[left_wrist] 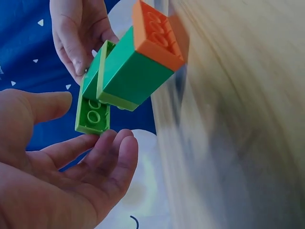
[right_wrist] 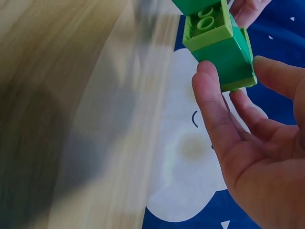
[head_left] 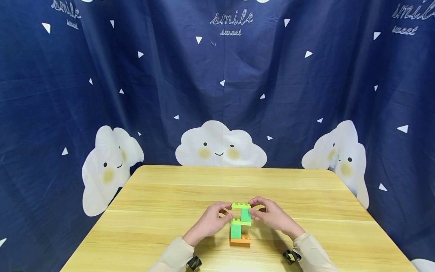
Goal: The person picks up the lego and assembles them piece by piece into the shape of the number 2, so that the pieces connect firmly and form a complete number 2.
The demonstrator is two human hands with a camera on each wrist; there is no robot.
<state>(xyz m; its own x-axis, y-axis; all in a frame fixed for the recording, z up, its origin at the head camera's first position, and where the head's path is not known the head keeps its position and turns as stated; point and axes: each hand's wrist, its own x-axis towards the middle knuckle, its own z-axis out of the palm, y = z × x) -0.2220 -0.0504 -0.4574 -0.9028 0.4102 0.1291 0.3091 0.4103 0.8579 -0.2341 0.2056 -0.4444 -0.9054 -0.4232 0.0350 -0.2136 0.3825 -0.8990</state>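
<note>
A zigzag stack of toy building blocks stands at the table's near middle. Its orange base brick (head_left: pixel 240 242) bears a green block (head_left: pixel 236 231), a lime middle plate (head_left: pixel 242 222), another green block (head_left: pixel 246 215) and a lime top plate (head_left: pixel 241 206). The right hand (head_left: pixel 273 216) pinches the upper part at its right side, thumb at the top plate and fingers by the upper green block. On the other side, the left hand (head_left: pixel 211 220) has fingertips right at the top plate's overhanging end (left_wrist: pixel 93 116), its thumb apart from the blocks.
Both hands work over a light wooden table (head_left: pixel 163 204). Behind it hangs a dark blue curtain (head_left: pixel 156 75) printed with white clouds (head_left: pixel 219 136) and triangles. A black wrist device (head_left: pixel 291 257) sits on the right sleeve, another (head_left: pixel 194 262) on the left.
</note>
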